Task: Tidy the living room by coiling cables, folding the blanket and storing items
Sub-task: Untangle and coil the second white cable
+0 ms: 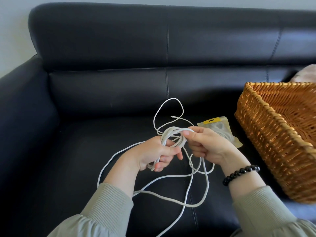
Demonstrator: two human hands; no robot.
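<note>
From my head camera I look down at a black sofa (106, 86). Both my hands are over the seat, in the middle.

My left grip (153, 154) is clenched around the white cable (171, 130). A few rounds of it are bunched in that hand, and the ring they make stands up above my fingers. My right grip (203, 146) pinches the top of that ring between thumb and fingers. So both hands hold the same bundle, very close to each other.

A lot of the cable is not wound yet. It hangs down from the bundle and lies in big messy loops on the seat, on the side toward me, under my wrists. One thin part goes the other way, up the seat away from me, and stops at a small plug (172, 117).

I think the next round has to come from the loops below. They lie mostly under my right grip, so that hand is nearer to pick up the slack, while the left keeps the ring. The loops cross each other, so they could catch if I pull fast.

A small clear packet (220, 124) with a yellow top lies just behind my right grip. A wicker basket (266, 142) sits on the seat to the right of it. I wear a dark bead bracelet (239, 173) on my right wrist.
</note>
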